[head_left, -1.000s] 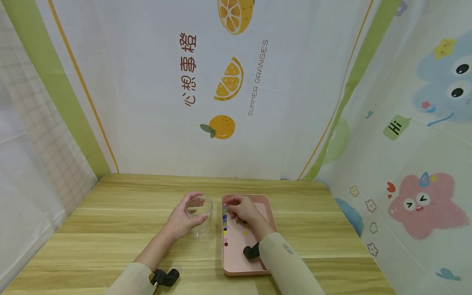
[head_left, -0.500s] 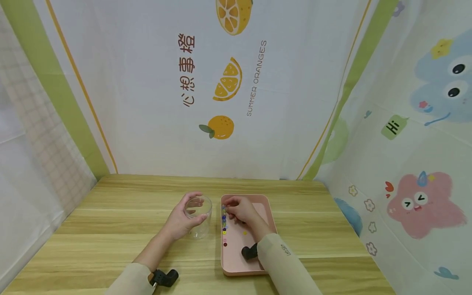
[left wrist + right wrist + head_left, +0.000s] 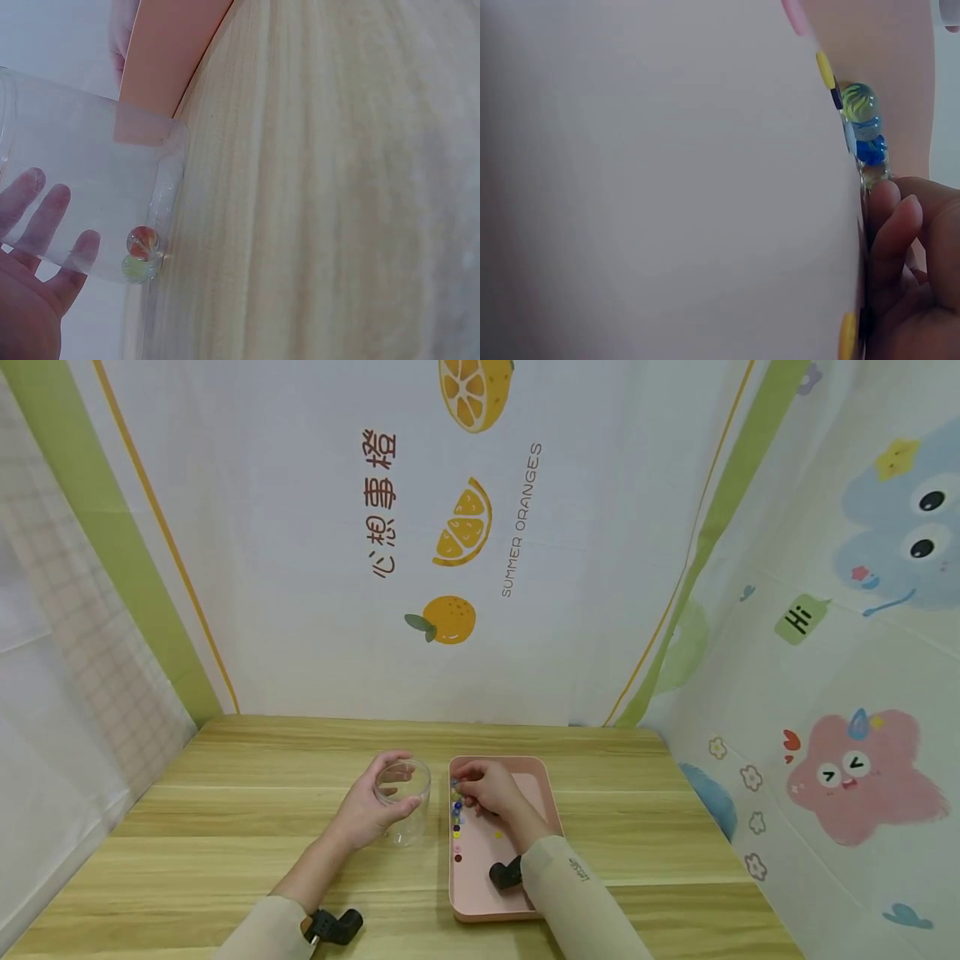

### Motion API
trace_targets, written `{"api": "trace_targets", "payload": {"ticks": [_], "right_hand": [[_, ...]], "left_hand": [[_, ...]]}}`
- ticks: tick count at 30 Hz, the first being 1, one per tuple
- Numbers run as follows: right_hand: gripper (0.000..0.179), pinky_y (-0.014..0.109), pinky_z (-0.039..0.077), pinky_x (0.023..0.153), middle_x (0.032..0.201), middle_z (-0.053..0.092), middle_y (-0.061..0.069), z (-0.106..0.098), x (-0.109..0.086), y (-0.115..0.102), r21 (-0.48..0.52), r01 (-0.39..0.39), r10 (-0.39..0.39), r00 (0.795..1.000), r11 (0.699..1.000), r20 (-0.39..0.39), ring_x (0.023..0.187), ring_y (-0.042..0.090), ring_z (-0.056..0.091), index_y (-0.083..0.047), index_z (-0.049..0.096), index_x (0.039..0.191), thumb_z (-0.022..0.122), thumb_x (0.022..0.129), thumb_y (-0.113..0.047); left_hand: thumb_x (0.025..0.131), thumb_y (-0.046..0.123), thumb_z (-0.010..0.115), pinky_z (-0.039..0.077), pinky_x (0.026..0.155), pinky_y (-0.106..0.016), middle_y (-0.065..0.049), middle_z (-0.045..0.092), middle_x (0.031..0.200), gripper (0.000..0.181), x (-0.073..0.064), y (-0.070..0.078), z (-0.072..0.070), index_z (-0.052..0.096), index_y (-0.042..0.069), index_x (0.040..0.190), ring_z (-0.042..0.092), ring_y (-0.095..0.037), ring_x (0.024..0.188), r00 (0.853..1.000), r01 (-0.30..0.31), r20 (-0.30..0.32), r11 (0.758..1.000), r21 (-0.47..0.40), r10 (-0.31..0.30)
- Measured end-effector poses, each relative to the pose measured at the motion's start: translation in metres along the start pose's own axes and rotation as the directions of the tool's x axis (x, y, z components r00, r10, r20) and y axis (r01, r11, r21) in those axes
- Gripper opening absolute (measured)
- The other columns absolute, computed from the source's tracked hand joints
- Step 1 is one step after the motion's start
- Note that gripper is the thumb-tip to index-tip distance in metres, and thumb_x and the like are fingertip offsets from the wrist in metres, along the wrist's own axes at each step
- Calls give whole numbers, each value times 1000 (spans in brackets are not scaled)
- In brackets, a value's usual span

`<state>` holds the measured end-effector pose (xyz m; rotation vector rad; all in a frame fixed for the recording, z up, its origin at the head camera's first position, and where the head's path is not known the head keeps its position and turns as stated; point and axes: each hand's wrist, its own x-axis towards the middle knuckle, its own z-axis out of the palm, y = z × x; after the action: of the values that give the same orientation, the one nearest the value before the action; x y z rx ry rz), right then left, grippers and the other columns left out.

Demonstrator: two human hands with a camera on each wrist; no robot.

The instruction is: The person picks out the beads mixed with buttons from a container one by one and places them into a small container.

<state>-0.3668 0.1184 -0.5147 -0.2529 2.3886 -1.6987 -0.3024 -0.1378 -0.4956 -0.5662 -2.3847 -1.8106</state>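
Note:
My left hand [image 3: 369, 810] grips a clear cup [image 3: 408, 827] standing on the table, left of the pink tray [image 3: 480, 889]. In the left wrist view, an orange marble [image 3: 142, 242] and a yellow-green marble [image 3: 136, 268] lie at the bottom of that cup. My right hand [image 3: 493, 787] reaches into the tray's far left part with bent fingers. Its fingertips are at the end of a row of glass marbles [image 3: 871, 150] along the tray's left wall. Whether a marble is pinched there is hidden.
Small flat discs lie in the tray: a yellow one [image 3: 457, 834], a dark red one [image 3: 458, 858] and another yellow one [image 3: 498, 834] nearer the middle. A wooden table [image 3: 247, 810] carries everything. Behind it hangs a printed curtain [image 3: 315, 610].
The marbles near my right fingertips have shifted slightly along the tray's left wall. My left hand and the cup stay almost where they were.

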Motion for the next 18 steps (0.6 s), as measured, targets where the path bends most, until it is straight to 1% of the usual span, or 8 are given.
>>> {"api": "trace_targets", "payload": {"ticks": [3, 10, 14, 18], "right_hand": [[20, 22, 47, 47, 88, 73, 6, 0, 0, -1, -9, 4, -4, 1000, 1000, 1, 58, 11, 56, -2, 79, 121, 72, 103, -3], [16, 21, 47, 47, 80, 69, 2, 1, 1, -1, -13, -10, 10, 1000, 1000, -2, 57, 9, 55, -2, 80, 118, 72, 103, -3], [15, 21, 48, 47, 78, 68, 2, 0, 1, 0, 6, -19, 20, 1000, 1000, -3, 58, 10, 56, -4, 80, 116, 74, 102, -4], [15, 22, 48, 48, 82, 69, 2, -1, 1, 0, 34, -29, 29, 1000, 999, -1, 60, 11, 57, -4, 80, 116, 75, 102, -5]], "left_hand": [[95, 13, 85, 50, 113, -66, -27, 66, 145, 67, 0, 0, 0, 52, 15, 153, 61, -42, 137, 1000, 3, -1, 1000, 1, -3], [95, 14, 85, 50, 113, -65, -26, 66, 144, 66, 0, -1, 0, 52, 14, 153, 61, -41, 136, 1000, -4, -3, 1000, 1, 4], [94, 13, 85, 50, 113, -65, -27, 65, 144, 67, 0, -1, 0, 52, 13, 153, 61, -41, 136, 1000, -1, -4, 1000, 2, 1], [95, 13, 85, 50, 114, -65, -28, 65, 145, 69, 0, 0, 0, 50, 10, 155, 61, -42, 137, 1000, -2, -1, 1000, 6, 2]]}}
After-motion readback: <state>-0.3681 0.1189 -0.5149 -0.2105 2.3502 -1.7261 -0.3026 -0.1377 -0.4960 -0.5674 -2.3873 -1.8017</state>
